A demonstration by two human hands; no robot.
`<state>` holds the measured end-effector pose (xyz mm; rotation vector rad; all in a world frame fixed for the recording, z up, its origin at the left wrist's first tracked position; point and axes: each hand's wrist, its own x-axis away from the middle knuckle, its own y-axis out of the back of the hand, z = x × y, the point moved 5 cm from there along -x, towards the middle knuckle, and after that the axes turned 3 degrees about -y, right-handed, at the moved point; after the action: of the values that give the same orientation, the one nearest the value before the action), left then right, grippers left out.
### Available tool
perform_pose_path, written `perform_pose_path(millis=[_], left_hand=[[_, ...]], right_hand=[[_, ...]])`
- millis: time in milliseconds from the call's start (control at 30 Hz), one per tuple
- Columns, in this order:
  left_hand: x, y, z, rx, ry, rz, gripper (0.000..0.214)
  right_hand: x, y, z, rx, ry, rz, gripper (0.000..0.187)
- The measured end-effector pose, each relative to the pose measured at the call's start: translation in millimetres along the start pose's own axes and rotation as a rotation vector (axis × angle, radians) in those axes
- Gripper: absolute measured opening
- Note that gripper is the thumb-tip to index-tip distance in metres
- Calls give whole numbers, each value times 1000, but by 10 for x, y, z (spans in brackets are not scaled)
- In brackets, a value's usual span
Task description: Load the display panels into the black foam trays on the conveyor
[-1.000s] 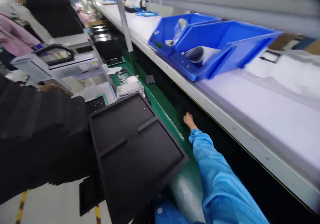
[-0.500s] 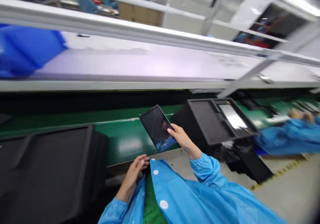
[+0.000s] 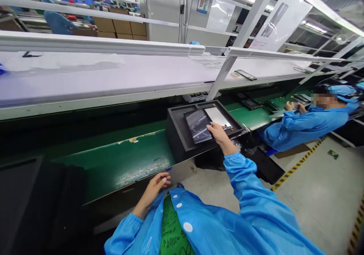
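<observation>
My right hand [image 3: 218,133] grips a dark, glossy tablet screen [image 3: 197,124] by its lower right corner, thumb on top. The screen is tilted over the left compartment of a black foam tray [image 3: 189,147], which sits on a stack of similar black trays; whether it touches the tray floor I cannot tell. In the right compartment lies a panel with a silvery white face [image 3: 217,118]. My left hand [image 3: 156,186] hangs near the bench's front edge with fingers loosely curled and nothing visible in them.
A green bench top [image 3: 136,164] runs across, with dark trays [image 3: 36,186] at the left. Above it is a white shelf [image 3: 113,73] with a slanting post [image 3: 224,75]. To the right, a co-worker in a blue smock [image 3: 309,126] handles parts.
My right hand has carried the tablet screen rightward from above the green bench to over the black foam tray. My view has turned right. The left hand stays low near the bench edge.
</observation>
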<state>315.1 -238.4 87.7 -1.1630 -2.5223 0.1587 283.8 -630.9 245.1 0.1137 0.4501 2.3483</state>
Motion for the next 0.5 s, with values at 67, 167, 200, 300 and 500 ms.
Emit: perform_pose_path(millis=[67,167,200,300,500], left_hand=[[-123,-99,-230,-52,-119,-104,62],[-301,-283,-734,-165,-368,-287,50],[-364,-373,-913,-225,-446,-329,46],[-623,-746,-1390,-507,-640,-335,35],[-1456,-1451,-1669,-1308,-550,-208,44]], right_hand=[[-166,-221,-43,16,-1,107,41],[-323,-392,-32,253,19,203,36],[-350,-384,-14,379,38,223,39],[-355,-218,79,733,170,240,47],[-95,45,94,869,400,301,45]])
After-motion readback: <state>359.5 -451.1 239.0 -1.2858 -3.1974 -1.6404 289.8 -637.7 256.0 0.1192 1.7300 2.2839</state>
